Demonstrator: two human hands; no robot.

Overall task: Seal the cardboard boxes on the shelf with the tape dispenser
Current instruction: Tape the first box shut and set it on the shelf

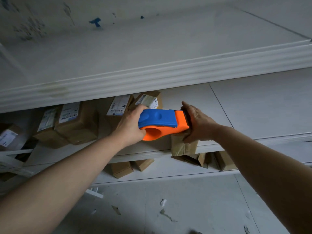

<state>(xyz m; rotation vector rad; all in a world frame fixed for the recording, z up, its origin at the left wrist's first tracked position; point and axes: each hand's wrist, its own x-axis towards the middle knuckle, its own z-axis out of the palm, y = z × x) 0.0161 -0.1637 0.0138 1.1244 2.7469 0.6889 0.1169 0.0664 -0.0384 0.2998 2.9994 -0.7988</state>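
Note:
A blue and orange tape dispenser (162, 123) lies on top of a small cardboard box (184, 146) at the front edge of the middle shelf (244, 112). My left hand (130, 122) grips the dispenser's rear end. My right hand (196, 121) is wrapped over the dispenser's orange front end and the right side of the box, fingers curled down its front. The box's front face shows glossy tape. Most of its top is hidden under the dispenser.
Several labelled cardboard boxes (79, 123) lie further left and back on the same shelf. More small boxes (121, 168) sit on the lower shelf. An upper white shelf (152, 78) overhangs closely. The tiled floor (185, 208) below has scattered debris.

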